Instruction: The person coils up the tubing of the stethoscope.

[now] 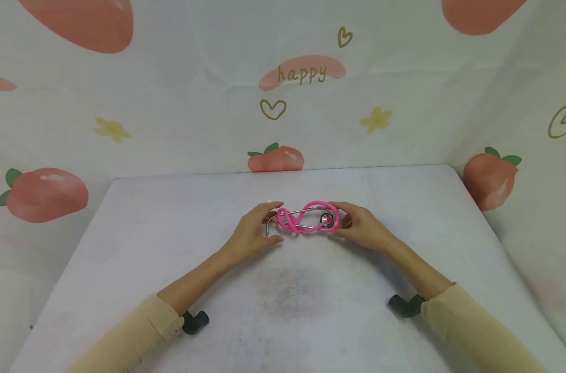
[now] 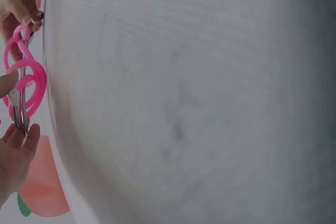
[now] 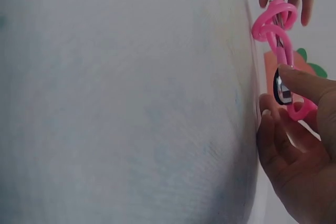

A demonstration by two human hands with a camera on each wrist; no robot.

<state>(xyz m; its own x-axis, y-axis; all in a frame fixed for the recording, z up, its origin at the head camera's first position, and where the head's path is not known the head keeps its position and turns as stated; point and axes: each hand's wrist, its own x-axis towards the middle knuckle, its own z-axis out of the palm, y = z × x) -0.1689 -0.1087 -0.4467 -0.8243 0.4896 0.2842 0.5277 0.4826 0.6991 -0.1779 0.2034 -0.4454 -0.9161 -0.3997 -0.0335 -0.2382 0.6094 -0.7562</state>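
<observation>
In the head view, a pink cord [image 1: 316, 203] is looped and crossed around a long silver metal loop [image 1: 267, 226], held between both hands over the middle of the table. My left hand [image 1: 245, 233] grips the bare rounded left end of the metal loop. At the other end, a round silver piece with a dark rim [image 3: 283, 87] sits within the cord's loop. My right hand [image 1: 364, 226] holds that end, its thumb [image 3: 304, 84] on the round piece in the right wrist view. The left wrist view shows the tangled pink coils [image 2: 38, 85] between the hands.
A white-covered table [image 1: 287, 311] lies under the hands, with a faint grey stain near its middle. Behind it hangs a white cloth [image 1: 194, 119] printed with peaches, flowers and hearts. Black mounts [image 1: 196, 322] sit by both cuffs of the beige sleeves [image 1: 129, 331].
</observation>
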